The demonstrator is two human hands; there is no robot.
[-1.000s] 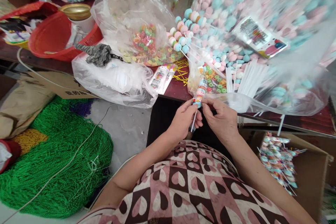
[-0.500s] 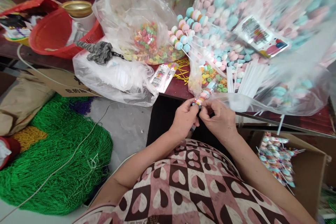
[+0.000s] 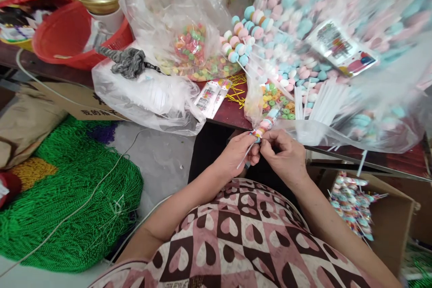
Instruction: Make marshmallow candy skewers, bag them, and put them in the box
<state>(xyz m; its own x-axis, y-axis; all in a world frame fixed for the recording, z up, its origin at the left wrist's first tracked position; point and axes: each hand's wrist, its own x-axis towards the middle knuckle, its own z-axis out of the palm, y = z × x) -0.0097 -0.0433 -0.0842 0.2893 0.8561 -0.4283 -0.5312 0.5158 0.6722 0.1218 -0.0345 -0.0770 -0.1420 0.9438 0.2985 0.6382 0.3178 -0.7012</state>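
Observation:
A wrapped marshmallow skewer (image 3: 267,123) in pink, white and blue points up and away from me at the table's front edge. My left hand (image 3: 238,155) is closed around its lower end, and the thin white stick (image 3: 245,156) sticks out down and left across the fingers. Beside it, my right hand (image 3: 285,153) has thumb and forefinger pinched together close to the wrapper's gathered base. Whether anything small is between those fingertips is hidden. Just beyond the skewer lie gummy rings (image 3: 275,101) in an opened plastic bag.
White sticks (image 3: 324,103), a bag of marshmallows (image 3: 303,4) and unwrapped skewers (image 3: 241,40) are on the right. Gold twist ties (image 3: 237,90) and printed wrappers (image 3: 212,97) lie mid-table. A box (image 3: 388,220) holds wrapped skewers, lower right. Green cords (image 3: 74,202) heap at left.
The white stick now shows across my left hand, where it was not visible before. My left fingers have shifted on the skewer's base, and my right hand has moved slightly right. The view shifted a little.

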